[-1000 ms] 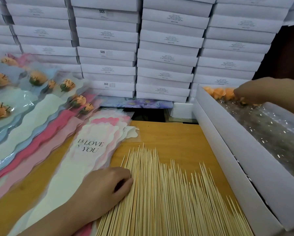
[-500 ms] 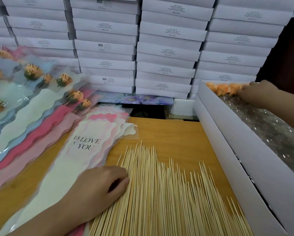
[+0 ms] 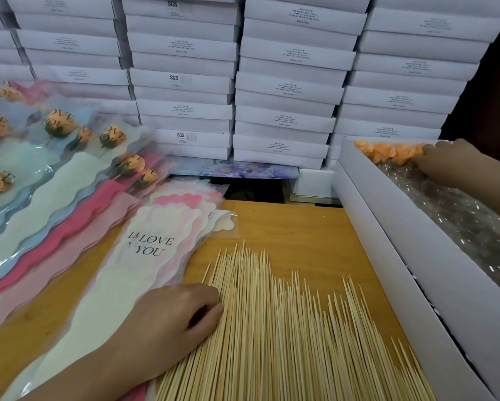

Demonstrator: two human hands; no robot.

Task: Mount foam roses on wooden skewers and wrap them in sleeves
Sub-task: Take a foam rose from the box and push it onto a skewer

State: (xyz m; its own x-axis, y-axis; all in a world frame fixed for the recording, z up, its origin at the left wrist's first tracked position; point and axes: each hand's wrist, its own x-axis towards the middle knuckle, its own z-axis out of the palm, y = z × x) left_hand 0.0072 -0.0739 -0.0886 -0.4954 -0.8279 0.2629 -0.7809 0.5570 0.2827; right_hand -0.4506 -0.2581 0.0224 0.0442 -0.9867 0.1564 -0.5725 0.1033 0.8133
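**Here, a rose and a skewer are sought at once**

The peach-orange foam roses (image 3: 387, 152) are packed in a row at the far end of a long white cardboard box (image 3: 387, 244) on the right. A sheet of clear bubble wrap (image 3: 460, 224) lies over the rest of the box's contents. The right hand (image 3: 445, 164) is laid on the nearest roses with its fingertips among the blooms. Whether one has been grasped cannot be told, as the fingers are hidden by the back of the hand.

The pale pointed wooden skewers (image 3: 286, 328) are spread in a broad layer on the orange-brown wooden table (image 3: 295, 224). The left hand (image 3: 173, 316) is set at their left edge with curled fingers and the thumb against the outermost sticks. A pinch on a single skewer cannot be confirmed.

Just left of the skewers a stack of scalloped pastel sleeves printed "I LOVE YOU" (image 3: 156, 250) is fanned out. Beyond it, finished sleeved roses (image 3: 60, 124) are laid in overlapping rows. A wall of flat white boxes (image 3: 286, 82) stands behind.

Several risks can be judged. A neighbouring rose may be dragged out or crushed if too many blooms are caught. Two or three skewers may be lifted together, since they lie tightly side by side. The pile may also be scattered towards the sleeves by a careless sweep.
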